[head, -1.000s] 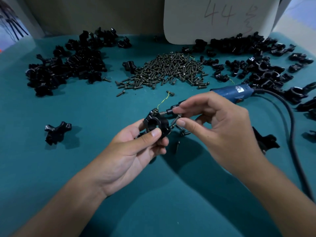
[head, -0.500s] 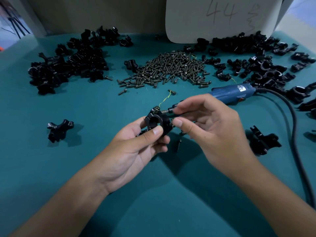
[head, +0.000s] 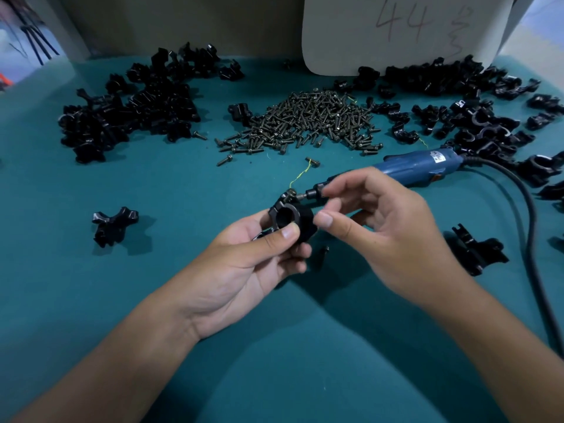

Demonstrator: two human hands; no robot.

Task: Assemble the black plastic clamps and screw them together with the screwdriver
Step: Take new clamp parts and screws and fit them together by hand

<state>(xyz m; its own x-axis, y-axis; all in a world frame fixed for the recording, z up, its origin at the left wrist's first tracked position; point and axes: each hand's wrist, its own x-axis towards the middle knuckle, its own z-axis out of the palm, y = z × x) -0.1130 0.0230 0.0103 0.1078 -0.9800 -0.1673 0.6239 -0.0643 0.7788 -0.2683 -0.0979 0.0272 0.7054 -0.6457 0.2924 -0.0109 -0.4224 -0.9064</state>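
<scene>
My left hand (head: 244, 270) grips a black plastic clamp (head: 290, 219) between thumb and fingers, its round bore facing me. A screw (head: 291, 193) sits in the clamp's upper ear. The bit of the blue electric screwdriver (head: 421, 166) points at that screw from the right. My right hand (head: 384, 236) holds the screwdriver's black nose, with the index finger curled over it and the thumb below, close to the clamp.
A heap of screws (head: 305, 123) lies mid-table, with piles of black clamp parts at the left (head: 131, 105) and right (head: 476, 114). Single parts lie at the left (head: 114, 224) and right (head: 476, 253). The black cable (head: 531, 233) curves down the right side. A loose screw (head: 325, 250) lies under my hands.
Both hands stayed together over the table's middle. My right thumb has dropped a little away from the index finger, and the clamp has turned slightly in my left hand.
</scene>
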